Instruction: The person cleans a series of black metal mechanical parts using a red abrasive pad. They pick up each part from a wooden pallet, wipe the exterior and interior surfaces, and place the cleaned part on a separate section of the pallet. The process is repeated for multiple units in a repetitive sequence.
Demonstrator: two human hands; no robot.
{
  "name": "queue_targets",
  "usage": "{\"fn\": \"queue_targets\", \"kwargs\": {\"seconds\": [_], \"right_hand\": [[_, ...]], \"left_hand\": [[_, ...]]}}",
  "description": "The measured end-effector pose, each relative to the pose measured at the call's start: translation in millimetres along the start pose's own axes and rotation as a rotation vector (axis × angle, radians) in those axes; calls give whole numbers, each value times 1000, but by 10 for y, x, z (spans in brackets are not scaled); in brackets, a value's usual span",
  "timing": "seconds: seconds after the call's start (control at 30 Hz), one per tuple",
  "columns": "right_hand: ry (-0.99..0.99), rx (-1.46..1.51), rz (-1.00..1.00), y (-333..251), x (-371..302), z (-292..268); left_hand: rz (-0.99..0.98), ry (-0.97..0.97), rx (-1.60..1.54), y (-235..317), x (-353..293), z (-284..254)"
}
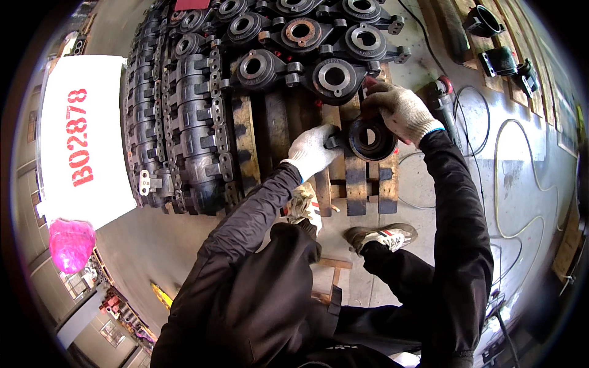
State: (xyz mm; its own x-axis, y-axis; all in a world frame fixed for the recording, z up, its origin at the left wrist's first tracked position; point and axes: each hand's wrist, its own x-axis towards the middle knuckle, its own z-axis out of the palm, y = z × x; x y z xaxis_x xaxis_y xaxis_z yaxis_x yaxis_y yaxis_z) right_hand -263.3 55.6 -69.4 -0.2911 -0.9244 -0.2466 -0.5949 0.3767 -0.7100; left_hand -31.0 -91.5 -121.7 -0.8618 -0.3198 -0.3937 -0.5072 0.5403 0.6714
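The casting (385, 147), a black ring with a side lug, is in front of the person, over the near end of the pallet (245, 135). Its long axis runs roughly left to right, with the lug (333, 142) pointing to the person's left. Its far end toward the right is hidden by the glove. The round mouth of the ring faces up toward the head, so the view goes down into its stepped bore, and pale light shows through the hole. Whether it rests on the slats or is held just above them, I cannot tell.

The left hand (314, 150), in a pale knit glove, grasps the lug, fingers closed around it. The right hand (402, 113), gloved alike, lies at the upper right of the ring, its fingers bent and dark at the tips; I cannot tell whether it grips the rim or only touches it.

Just beyond, similar castings (336, 92) lie in rows on the pallet, most with their bores facing up and their lugs to the sides. Left of them stand rows of dark rollers (199, 141). Right of the right hand, a power tool (446, 113) lies near a black cable (475, 141).
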Motion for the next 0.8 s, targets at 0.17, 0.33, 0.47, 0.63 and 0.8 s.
{"fn": "queue_targets", "kwargs": {"seconds": [0.17,0.33,0.47,0.63,0.8], "right_hand": [[19,-70,-140,22,-40,-23],[6,-121,-98,9,-19,-7],[16,-231,-120,-52,31,8],[106,-400,-186,14,81,112],[216,-405,-176,-65,60,212]], "left_hand": [[0,7,22,8,-7,-16],[-6,8,22,8,0,-8],[-24,7,45,37,-18,-19],[20,-6,137,53,-5,-43],[3,11,115,-28,0,17]]}}
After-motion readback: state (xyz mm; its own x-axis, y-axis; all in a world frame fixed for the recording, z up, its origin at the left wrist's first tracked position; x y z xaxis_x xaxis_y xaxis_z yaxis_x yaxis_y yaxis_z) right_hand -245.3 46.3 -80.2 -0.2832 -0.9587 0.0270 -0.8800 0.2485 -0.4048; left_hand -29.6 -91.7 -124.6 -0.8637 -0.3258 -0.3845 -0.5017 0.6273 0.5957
